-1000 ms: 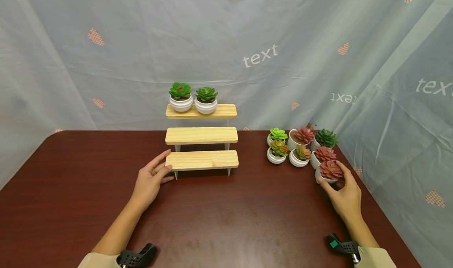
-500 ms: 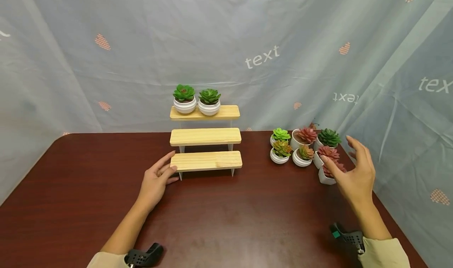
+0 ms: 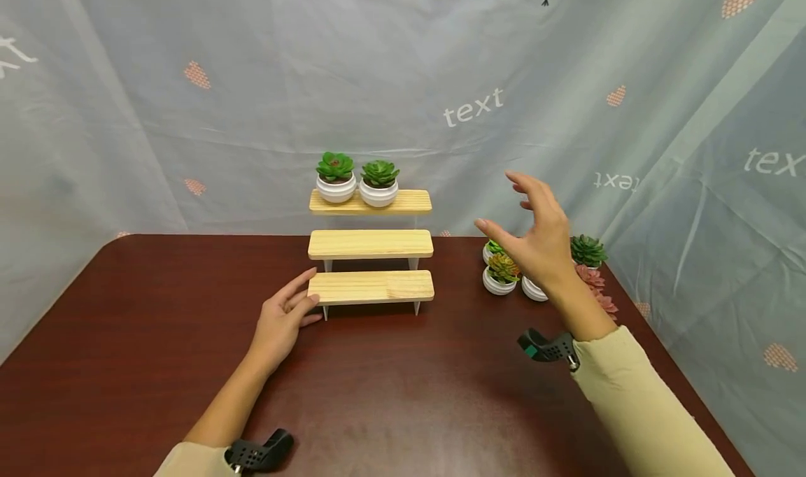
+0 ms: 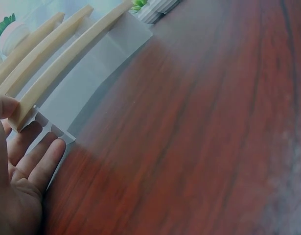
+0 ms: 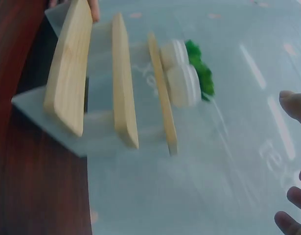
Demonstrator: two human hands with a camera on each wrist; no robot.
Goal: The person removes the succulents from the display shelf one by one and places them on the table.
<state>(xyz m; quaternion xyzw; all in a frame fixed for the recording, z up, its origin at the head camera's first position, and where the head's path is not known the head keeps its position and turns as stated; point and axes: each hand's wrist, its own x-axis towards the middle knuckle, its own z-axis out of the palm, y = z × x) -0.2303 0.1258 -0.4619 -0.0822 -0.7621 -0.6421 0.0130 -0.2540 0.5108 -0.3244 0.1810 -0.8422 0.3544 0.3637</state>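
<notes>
A three-tier display stand (image 3: 371, 287) with pale wooden boards and clear side panels stands on the dark table. My left hand (image 3: 278, 323) holds the left end of its lowest board. In the left wrist view the thumb lies on the board end (image 4: 24, 115), and the other fingers touch the clear side panel (image 4: 67, 105). Two green succulents in white pots (image 3: 336, 187) (image 3: 378, 194) sit on the top board, towards its left. My right hand (image 3: 538, 236) hangs in the air right of the stand, fingers spread from the thumb, holding nothing.
Several more potted succulents stand at the table's back right, partly hidden by my right hand: an orange-green one (image 3: 502, 268), a dark green one (image 3: 588, 250) and reddish ones (image 3: 590, 277). A grey-blue curtain (image 3: 252, 113) borders the back and right.
My right hand has let go of the front reddish succulent, lifted, and moved left and away from me towards the stand. My left hand keeps its place on the lowest board.
</notes>
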